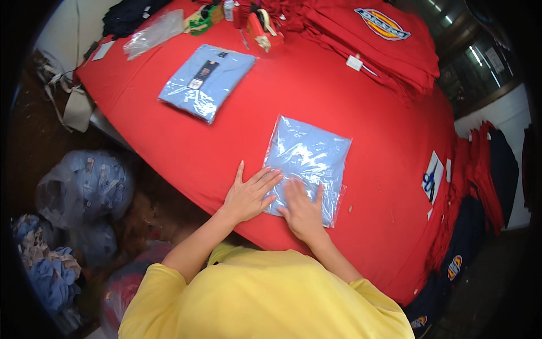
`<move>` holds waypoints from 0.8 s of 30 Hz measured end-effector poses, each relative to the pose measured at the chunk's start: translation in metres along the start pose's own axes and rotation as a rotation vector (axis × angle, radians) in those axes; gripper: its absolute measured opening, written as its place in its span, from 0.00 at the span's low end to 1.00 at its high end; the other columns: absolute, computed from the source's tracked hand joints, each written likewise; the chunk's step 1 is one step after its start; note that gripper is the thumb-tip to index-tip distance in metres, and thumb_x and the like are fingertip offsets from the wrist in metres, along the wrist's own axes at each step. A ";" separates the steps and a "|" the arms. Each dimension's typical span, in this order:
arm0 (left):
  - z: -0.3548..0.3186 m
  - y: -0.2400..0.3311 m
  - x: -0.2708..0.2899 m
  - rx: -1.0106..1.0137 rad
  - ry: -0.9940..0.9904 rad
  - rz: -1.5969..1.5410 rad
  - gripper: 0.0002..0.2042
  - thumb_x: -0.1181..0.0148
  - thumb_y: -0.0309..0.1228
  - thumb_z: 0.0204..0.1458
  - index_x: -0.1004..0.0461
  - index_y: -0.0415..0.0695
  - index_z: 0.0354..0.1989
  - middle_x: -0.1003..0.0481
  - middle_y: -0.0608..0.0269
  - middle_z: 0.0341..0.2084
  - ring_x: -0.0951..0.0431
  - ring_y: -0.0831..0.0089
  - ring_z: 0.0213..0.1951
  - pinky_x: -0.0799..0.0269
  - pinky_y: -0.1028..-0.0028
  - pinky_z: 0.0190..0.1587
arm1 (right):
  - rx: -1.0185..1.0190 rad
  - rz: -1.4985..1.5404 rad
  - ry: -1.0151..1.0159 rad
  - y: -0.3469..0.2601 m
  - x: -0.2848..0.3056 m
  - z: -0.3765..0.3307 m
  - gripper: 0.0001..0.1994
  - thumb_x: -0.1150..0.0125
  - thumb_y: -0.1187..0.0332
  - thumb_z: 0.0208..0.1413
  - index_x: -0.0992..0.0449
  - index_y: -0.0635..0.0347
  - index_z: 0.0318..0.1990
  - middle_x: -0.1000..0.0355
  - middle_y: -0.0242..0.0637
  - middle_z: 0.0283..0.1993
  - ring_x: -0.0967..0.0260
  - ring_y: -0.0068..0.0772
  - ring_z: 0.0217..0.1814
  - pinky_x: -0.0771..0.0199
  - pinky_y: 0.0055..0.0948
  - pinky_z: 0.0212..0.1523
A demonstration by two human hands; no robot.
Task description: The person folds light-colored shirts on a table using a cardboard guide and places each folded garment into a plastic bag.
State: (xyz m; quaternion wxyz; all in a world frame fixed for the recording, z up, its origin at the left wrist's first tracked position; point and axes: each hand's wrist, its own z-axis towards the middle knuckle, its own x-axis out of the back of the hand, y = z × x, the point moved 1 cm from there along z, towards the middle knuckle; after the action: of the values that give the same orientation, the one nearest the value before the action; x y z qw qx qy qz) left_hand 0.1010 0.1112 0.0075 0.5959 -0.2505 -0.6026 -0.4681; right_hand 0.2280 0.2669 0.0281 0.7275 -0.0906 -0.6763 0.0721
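A folded light-blue garment in a clear plastic bag [307, 152] lies flat on the red-covered table [237, 130], close to its front edge. My right hand [302, 209] rests on the lower part of the bag, fingers stretched out and a little blurred. Beside it, my left hand [248, 195] is spread flat, its fingertips at the bag's left edge and its palm over the red cloth. Neither hand grips anything. Farther back on the left lies a second bagged blue garment [209, 82] with a dark label on it.
Red garments [367, 45] are piled at the back right. A tape dispenser [262, 34] and an empty plastic bag [152, 34] lie along the far side. Blue-handled scissors [429, 181] rest on white paper at right. Filled plastic bags [90, 183] stand on the floor at left.
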 end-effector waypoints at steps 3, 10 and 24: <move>-0.007 0.002 0.004 0.023 -0.008 -0.016 0.27 0.53 0.48 0.60 0.43 0.58 0.68 0.41 0.76 0.67 0.45 0.74 0.69 0.68 0.38 0.68 | -0.096 -0.060 -0.008 0.017 0.016 -0.020 0.28 0.47 0.58 0.60 0.39 0.58 0.66 0.43 0.37 0.70 0.51 0.38 0.74 0.70 0.59 0.72; -0.020 0.024 0.005 0.029 -0.025 0.003 0.30 0.47 0.47 0.57 0.41 0.53 0.67 0.40 0.70 0.66 0.45 0.69 0.68 0.65 0.37 0.67 | -0.344 0.257 0.153 0.070 0.005 -0.057 0.14 0.41 0.63 0.57 0.23 0.58 0.48 0.38 0.38 0.66 0.42 0.38 0.68 0.56 0.55 0.68; 0.038 -0.099 0.016 0.813 0.807 -1.028 0.37 0.42 0.44 0.58 0.49 0.29 0.66 0.46 0.40 0.65 0.37 0.57 0.62 0.40 0.65 0.62 | -0.770 0.542 0.207 0.077 0.033 -0.016 0.34 0.28 0.73 0.43 0.38 0.62 0.60 0.30 0.42 0.34 0.28 0.43 0.37 0.28 0.38 0.40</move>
State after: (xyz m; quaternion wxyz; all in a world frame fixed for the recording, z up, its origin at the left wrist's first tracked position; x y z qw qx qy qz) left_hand -0.0056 0.0968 0.0018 0.5222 0.4902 -0.5038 -0.4829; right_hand 0.2481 0.3487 0.0411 0.6596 -0.5330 -0.5300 -0.0059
